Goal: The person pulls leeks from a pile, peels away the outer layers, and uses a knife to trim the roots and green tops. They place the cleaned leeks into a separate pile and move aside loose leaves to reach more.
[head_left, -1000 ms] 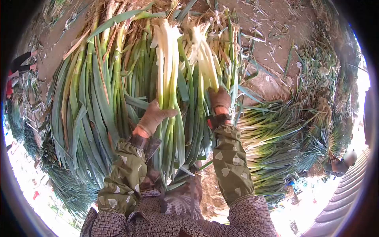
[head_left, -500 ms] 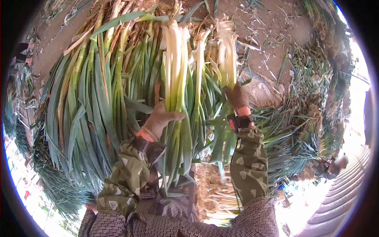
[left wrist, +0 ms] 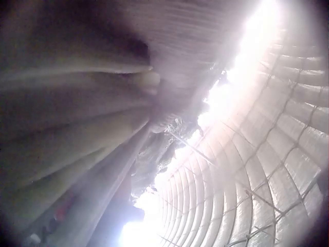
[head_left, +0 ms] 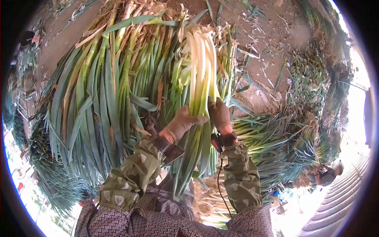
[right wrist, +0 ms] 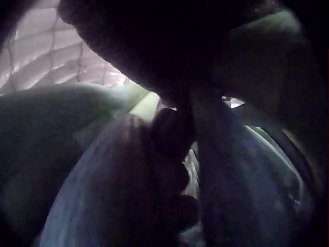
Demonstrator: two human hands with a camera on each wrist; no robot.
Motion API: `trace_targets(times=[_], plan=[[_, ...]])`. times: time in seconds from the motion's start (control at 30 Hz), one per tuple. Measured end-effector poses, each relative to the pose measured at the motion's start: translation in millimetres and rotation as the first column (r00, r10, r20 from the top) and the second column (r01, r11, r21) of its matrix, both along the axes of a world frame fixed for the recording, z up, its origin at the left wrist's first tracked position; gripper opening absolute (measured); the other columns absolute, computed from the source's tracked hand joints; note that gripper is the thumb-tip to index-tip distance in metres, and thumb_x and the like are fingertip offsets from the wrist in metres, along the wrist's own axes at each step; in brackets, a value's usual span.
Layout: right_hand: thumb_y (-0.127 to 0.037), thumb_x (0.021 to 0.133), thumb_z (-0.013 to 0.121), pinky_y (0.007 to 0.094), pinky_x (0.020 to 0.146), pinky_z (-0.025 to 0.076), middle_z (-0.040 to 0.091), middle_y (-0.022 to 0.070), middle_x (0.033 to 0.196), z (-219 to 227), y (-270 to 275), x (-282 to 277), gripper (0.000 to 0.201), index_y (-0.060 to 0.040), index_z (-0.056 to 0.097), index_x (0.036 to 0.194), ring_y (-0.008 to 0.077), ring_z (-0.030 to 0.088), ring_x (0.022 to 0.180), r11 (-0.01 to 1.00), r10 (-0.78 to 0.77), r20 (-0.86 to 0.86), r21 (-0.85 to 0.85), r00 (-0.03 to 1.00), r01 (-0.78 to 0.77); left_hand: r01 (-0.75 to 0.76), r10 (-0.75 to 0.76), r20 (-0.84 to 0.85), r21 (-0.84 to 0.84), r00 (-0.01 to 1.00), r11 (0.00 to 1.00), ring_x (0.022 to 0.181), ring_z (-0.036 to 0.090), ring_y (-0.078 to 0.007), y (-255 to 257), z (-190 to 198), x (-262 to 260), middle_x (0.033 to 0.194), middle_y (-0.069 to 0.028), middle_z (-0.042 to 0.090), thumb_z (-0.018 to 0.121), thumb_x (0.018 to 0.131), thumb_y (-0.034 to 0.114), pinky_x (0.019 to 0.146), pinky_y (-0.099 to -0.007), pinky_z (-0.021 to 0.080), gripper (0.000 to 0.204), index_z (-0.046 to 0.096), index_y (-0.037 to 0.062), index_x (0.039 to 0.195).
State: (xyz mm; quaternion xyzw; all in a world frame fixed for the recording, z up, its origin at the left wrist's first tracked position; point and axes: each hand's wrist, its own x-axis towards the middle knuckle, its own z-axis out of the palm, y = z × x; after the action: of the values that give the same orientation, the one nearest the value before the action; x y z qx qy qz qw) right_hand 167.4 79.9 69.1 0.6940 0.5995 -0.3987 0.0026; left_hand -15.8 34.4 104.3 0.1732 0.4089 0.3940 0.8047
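Note:
In the head view both gloved hands hold one bunch of green onions (head_left: 200, 75), white stalks pointing away, green leaves hanging toward my body. My left hand (head_left: 182, 121) wraps round the bunch from the left side. My right hand (head_left: 218, 113) grips the same bunch from the right. The left wrist view is filled by blurred pale stalks (left wrist: 72, 139). In the right wrist view dark glove fingers (right wrist: 169, 170) lie against green leaves (right wrist: 56, 113).
A large heap of long green onions (head_left: 106, 91) lies on the dirt ground to the left and ahead. Another pile of onions (head_left: 276, 138) lies at the right. Bare soil with scraps (head_left: 268, 35) is beyond. A second person (head_left: 329, 173) crouches at the far right.
My right hand brought its separate stalks leftward and joined them to the bunch in my left hand. Both hands now hold one combined bunch, nearer the middle.

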Motion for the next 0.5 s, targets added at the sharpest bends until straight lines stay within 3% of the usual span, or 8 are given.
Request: trace_targets(times=[0.1,0.13,0.17,0.27,0.3,0.37,0.4,0.5], plan=[[-0.066,0.099,0.039,0.0433,0.083,0.048,0.064,0.0250,0.093,7.3,-11.4,4.9,0.072,0.0025,0.056,0.111,0.0353,0.062,0.088,0.982,-0.150,-0.503,0.025,0.851,0.188,0.011,-0.009,-0.034,0.077,0.999,0.997,0.101,0.058,-0.0107,-7.2,14.2,14.1,0.114,-0.0019,0.061,0.081,0.083,0.020,0.093,-0.0287,0.048,0.058,0.054,0.0034,0.131],[-0.071,0.097,0.037,0.0387,0.082,0.047,0.064,0.0177,0.095,18.2,-14.8,6.8,0.078,0.0031,0.056,0.113,0.0235,0.056,0.087,0.972,-0.211,-0.517,-0.020,0.830,0.235,0.026,-0.019,-0.058,0.119,0.998,0.993,0.104,0.057,-0.0115,-7.7,21.4,18.2,0.117,-0.0028,0.060,0.081,0.084,0.021,0.094,-0.0292,0.048,0.059,0.053,0.0029,0.133],[-0.070,0.097,0.039,0.0374,0.083,0.047,0.065,0.0158,0.099,31.4,-18.6,11.0,0.077,0.0029,0.055,0.115,0.0221,0.056,0.089,0.970,-0.216,-0.599,-0.042,0.771,0.239,0.041,-0.028,-0.082,0.158,0.996,0.987,0.107,0.056,-0.0123,-10.3,30.7,22.5,0.120,-0.0037,0.059,0.080,0.085,0.022,0.095,-0.0297,0.047,0.061,0.051,0.0024,0.134],[-0.057,0.096,0.059,0.0310,0.088,0.049,0.062,0.0079,0.114,95.1,-27.0,13.4,0.068,0.0014,0.047,0.130,0.0157,0.058,0.098,0.960,-0.232,-0.775,-0.085,0.588,0.266,0.318,-0.137,-0.516,0.280,0.845,0.906,0.107,0.061,-0.0283,-17.5,63.9,33.9,0.118,-0.0177,0.062,0.075,0.087,0.024,0.095,-0.0370,0.049,0.059,0.047,0.0015,0.134],[-0.053,0.093,0.064,0.0309,0.089,0.050,0.062,0.0081,0.115,122.4,-26.7,14.6,0.069,0.0013,0.046,0.132,0.0157,0.058,0.100,0.976,-0.186,-0.740,-0.063,0.646,0.208,0.419,-0.163,-0.624,0.288,0.764,0.861,0.104,0.062,-0.0320,-17.6,78.2,38.5,0.114,-0.0214,0.064,0.074,0.087,0.023,0.093,-0.0386,0.050,0.060,0.045,0.0011,0.134],[-0.046,0.088,0.075,0.0307,0.091,0.050,0.060,0.0086,0.117,164.5,-22.8,20.8,0.074,0.0011,0.042,0.136,0.0156,0.059,0.102,0.996,-0.079,-0.663,-0.025,0.744,0.084,0.540,0.052,-0.681,0.622,0.730,0.567,0.103,0.061,-0.0403,-19.7,80.6,54.6,0.109,-0.0260,0.061,0.070,0.089,0.024,0.090,-0.0439,0.051,0.044,0.054,0.0032,0.124],[-0.037,0.079,0.085,0.0312,0.090,0.051,0.062,0.0090,0.114,177.3,-23.3,26.8,0.079,0.0020,0.044,0.135,0.0152,0.060,0.102,0.991,-0.131,-0.686,-0.067,0.716,0.117,0.515,0.043,-0.671,0.607,0.740,0.605,0.102,0.061,-0.0407,-24.6,101.1,63.1,0.108,-0.0261,0.061,0.069,0.089,0.025,0.090,-0.0448,0.051,0.041,0.056,0.0034,0.122],[-0.030,0.075,0.088,0.0307,0.087,0.052,0.063,0.0084,0.112,241.3,-20.1,37.4,0.077,0.0027,0.047,0.132,0.0145,0.060,0.100,0.993,-0.115,-0.731,-0.091,0.672,0.071,0.417,0.074,-0.574,0.671,0.815,0.613,0.102,0.062,-0.0419,-27.5,167.8,67.8,0.108,-0.0267,0.061,0.070,0.089,0.029,0.088,-0.0465,0.051,0.039,0.059,0.0026,0.115]])
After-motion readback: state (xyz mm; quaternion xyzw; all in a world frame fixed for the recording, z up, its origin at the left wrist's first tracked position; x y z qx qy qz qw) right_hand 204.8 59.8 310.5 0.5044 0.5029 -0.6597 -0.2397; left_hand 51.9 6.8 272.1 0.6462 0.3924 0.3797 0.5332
